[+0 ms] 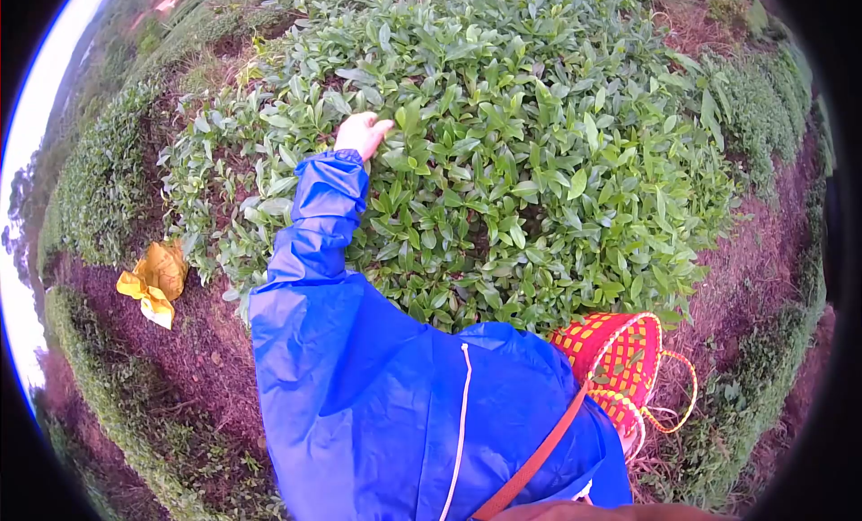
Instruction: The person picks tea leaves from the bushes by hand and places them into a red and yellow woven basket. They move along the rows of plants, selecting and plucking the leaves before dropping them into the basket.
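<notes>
My left hand (364,133), in a blue sleeve, reaches into the upper left of a leafy green bush (530,162) that looks like a tea bush. Its fingers are curled together among the leaves, and what they pinch, if anything, is too small to make out. Beside my right side hangs a red and yellow woven basket (588,334) with some green leaves inside. A brown strap (539,458) runs from it across my blue raincoat (377,413). I cannot see my right hand; the right sleeve bends down close to the basket.
A crumpled yellow bag (154,283) lies on the brown ground (202,341) at the left. Low hedge rows (117,386) curve along both sides, and another bush (103,184) stands at the left. A yellow and red looped handle (690,391) sticks out from the basket.
</notes>
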Demonstrator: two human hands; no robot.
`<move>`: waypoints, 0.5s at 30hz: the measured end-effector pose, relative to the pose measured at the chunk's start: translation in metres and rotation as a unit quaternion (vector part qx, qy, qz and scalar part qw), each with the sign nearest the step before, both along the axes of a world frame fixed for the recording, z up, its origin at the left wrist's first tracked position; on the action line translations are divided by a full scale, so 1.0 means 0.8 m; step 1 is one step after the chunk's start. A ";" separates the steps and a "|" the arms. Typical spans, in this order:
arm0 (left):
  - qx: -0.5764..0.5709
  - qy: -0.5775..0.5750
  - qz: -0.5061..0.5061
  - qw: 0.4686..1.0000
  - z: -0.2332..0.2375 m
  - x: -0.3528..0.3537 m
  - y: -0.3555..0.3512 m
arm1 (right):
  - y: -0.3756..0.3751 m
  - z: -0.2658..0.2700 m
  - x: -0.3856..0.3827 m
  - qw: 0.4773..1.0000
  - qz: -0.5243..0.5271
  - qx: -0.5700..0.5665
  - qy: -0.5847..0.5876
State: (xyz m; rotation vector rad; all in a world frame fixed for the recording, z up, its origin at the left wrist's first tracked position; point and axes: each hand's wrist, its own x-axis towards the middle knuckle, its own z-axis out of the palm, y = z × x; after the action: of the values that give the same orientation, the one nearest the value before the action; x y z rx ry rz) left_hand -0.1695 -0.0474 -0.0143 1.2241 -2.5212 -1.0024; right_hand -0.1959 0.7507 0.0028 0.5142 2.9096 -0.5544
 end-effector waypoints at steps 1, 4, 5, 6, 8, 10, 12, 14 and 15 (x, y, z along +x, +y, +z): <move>0.010 -0.018 0.007 1.000 0.000 0.003 -0.003 | 0.001 -0.001 0.001 1.000 -0.002 -0.001 0.000; -0.089 0.100 0.069 0.989 0.016 0.004 0.019 | 0.005 0.002 0.002 1.000 -0.009 -0.001 0.001; -0.099 0.127 0.089 0.983 0.025 0.001 0.031 | 0.006 0.003 0.002 1.000 -0.009 0.000 0.001; -0.111 0.160 0.107 0.975 0.014 -0.001 0.033 | 0.007 0.003 0.002 1.000 -0.009 -0.001 0.000; -0.093 0.177 0.119 0.972 0.013 0.000 0.041 | 0.009 0.001 0.004 1.000 -0.011 -0.002 0.001; -0.143 0.291 0.168 0.931 -0.009 -0.006 0.042 | 0.013 0.000 0.004 1.000 -0.018 -0.003 0.004; -0.178 0.302 0.192 0.917 0.049 -0.008 0.046 | 0.017 -0.002 0.006 1.000 -0.025 0.000 0.003; -0.189 0.381 0.185 0.886 0.134 -0.013 0.043 | 0.024 -0.003 0.008 1.000 -0.032 0.001 0.002; -0.105 0.388 0.153 0.903 0.143 -0.009 0.019 | 0.026 -0.004 0.008 0.999 -0.032 0.001 0.000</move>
State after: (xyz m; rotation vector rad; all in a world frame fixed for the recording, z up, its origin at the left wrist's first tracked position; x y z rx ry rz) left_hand -0.1768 -0.0323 0.1004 0.8734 -1.7016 -0.8746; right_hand -0.1897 0.7715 -0.0004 0.6101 2.9039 -0.5591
